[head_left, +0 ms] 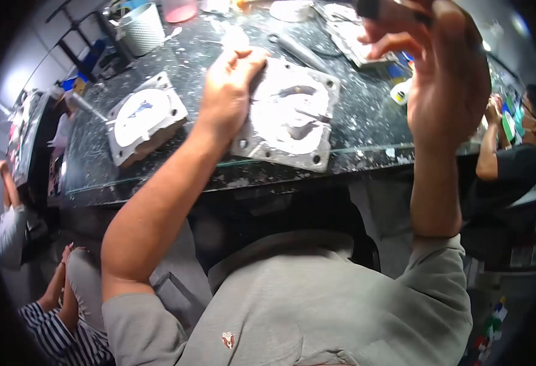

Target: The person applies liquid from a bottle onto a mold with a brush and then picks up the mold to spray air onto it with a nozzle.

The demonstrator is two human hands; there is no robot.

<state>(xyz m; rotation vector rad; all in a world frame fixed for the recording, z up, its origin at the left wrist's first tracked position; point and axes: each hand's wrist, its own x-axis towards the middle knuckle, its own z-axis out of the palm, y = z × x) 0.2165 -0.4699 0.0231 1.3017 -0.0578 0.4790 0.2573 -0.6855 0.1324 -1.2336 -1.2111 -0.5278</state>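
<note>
My left hand (234, 82) grips the left edge of a square metal mould plate (289, 116), its fingers wrapped round the upper left side. White material fills the round hollow of that plate, which lies near the table's front edge. Raised at the upper right, close to the camera, my right hand (442, 67) has its fingers curled round a dark object (390, 11), partly cut off by the frame's top. A second metal mould half (146, 119), also with a white round centre, rests to the left of my left forearm.
A grey-handled tool (301, 53) lies behind the plate. White buckets or cups (141, 30) and a pink container (179, 9) stand at the back. More metal parts (353, 36) and a small white bottle (401, 91) are at right. Co-workers sit at both sides.
</note>
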